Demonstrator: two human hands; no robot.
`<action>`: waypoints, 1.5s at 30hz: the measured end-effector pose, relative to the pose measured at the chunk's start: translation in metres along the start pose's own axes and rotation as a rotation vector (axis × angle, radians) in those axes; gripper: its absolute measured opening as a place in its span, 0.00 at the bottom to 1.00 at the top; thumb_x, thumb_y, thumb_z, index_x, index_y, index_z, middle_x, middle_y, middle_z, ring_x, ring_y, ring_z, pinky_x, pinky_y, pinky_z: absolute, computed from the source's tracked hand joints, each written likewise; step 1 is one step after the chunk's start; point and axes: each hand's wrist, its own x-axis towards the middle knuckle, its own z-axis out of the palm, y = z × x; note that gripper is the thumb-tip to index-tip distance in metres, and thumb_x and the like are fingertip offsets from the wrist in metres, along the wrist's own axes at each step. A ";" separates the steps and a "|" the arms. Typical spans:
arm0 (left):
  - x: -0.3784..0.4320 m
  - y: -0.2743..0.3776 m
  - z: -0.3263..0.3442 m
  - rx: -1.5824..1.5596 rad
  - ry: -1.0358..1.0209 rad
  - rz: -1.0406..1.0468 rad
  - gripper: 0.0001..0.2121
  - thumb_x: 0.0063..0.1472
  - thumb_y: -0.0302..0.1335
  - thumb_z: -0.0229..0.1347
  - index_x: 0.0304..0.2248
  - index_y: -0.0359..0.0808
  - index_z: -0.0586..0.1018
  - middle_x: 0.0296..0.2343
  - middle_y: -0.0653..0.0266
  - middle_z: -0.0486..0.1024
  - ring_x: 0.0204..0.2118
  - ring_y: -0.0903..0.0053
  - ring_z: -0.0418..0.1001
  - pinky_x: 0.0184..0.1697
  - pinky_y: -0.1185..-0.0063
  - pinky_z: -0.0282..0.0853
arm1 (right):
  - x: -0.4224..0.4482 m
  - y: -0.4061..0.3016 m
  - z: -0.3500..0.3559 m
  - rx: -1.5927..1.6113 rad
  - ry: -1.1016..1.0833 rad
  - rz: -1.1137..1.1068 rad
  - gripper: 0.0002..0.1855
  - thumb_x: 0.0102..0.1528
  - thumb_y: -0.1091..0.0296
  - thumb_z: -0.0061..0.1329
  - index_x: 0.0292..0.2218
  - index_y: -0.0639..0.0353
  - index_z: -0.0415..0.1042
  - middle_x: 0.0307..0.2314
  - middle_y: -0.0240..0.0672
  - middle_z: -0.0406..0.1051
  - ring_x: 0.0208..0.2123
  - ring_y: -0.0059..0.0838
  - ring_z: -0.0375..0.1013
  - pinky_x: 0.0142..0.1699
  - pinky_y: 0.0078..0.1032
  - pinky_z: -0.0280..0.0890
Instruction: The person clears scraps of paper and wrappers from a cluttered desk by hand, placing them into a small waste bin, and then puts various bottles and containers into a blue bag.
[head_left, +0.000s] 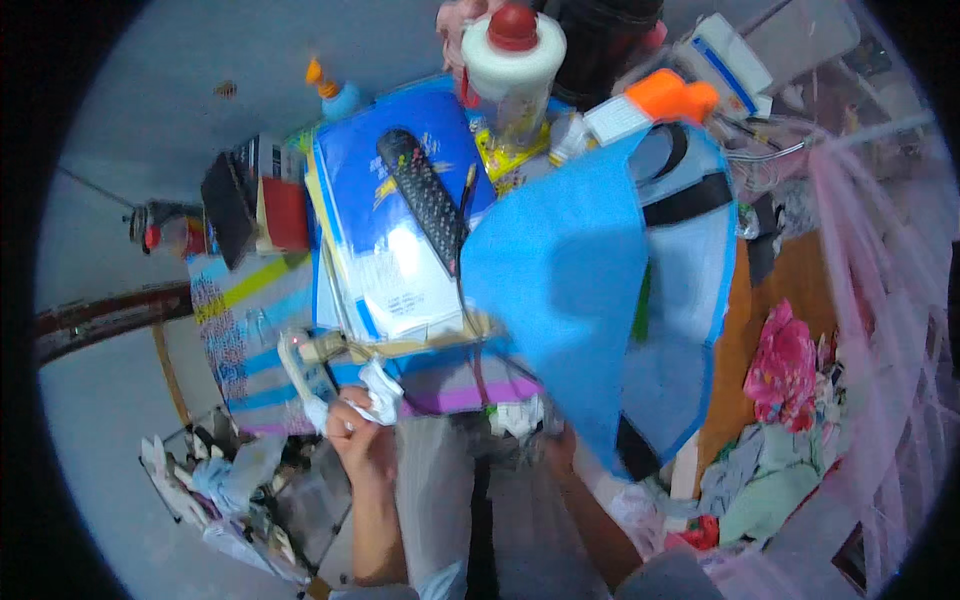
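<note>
My left hand (358, 442) pinches a crumpled white tissue (382, 391) at the table's near edge, close to a white power strip (300, 367) with a plug in it. My right hand (559, 450) is low beside the near edge, blurred and partly behind a large blue fabric piece (562, 277) with black strips; its fingers cannot be made out. A white crumpled thing (517, 417) lies near it, between the hands. Further in, a black remote control (421, 196) rests on a blue-and-white folder (390, 300) beside a pen.
A clear bottle with a red-topped white lid (517, 82) stands at the back. Books (283, 214) stand at the left. A rack of shoes (247, 495) is below left. Clothes (780, 472) lie at the right, beside pink netting (870, 322).
</note>
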 end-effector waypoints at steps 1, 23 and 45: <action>-0.019 -0.004 -0.003 -0.056 0.006 -0.054 0.08 0.48 0.18 0.51 0.20 0.36 0.63 0.31 0.63 0.63 0.33 0.75 0.62 0.39 0.77 0.59 | 0.000 0.005 -0.002 0.030 0.005 0.009 0.34 0.39 0.72 0.53 0.48 0.68 0.55 0.29 0.36 0.68 0.26 0.26 0.67 0.28 0.24 0.64; -0.265 -0.026 -0.141 1.075 0.046 -0.234 0.09 0.60 0.30 0.45 0.29 0.35 0.75 0.14 0.61 0.67 0.13 0.81 0.66 0.17 0.79 0.61 | -0.082 -0.015 -0.024 0.214 0.219 -0.146 0.32 0.35 0.78 0.49 0.46 0.61 0.61 0.37 0.35 0.67 0.38 0.31 0.66 0.43 0.25 0.61; 0.041 -0.036 0.181 1.306 -0.061 0.383 0.20 0.44 0.38 0.56 0.10 0.27 0.69 0.08 0.57 0.67 0.11 0.68 0.68 0.16 0.71 0.59 | -0.039 -0.012 -0.205 0.275 0.315 -0.126 0.30 0.34 0.76 0.47 0.44 0.63 0.63 0.36 0.40 0.69 0.39 0.34 0.67 0.44 0.26 0.60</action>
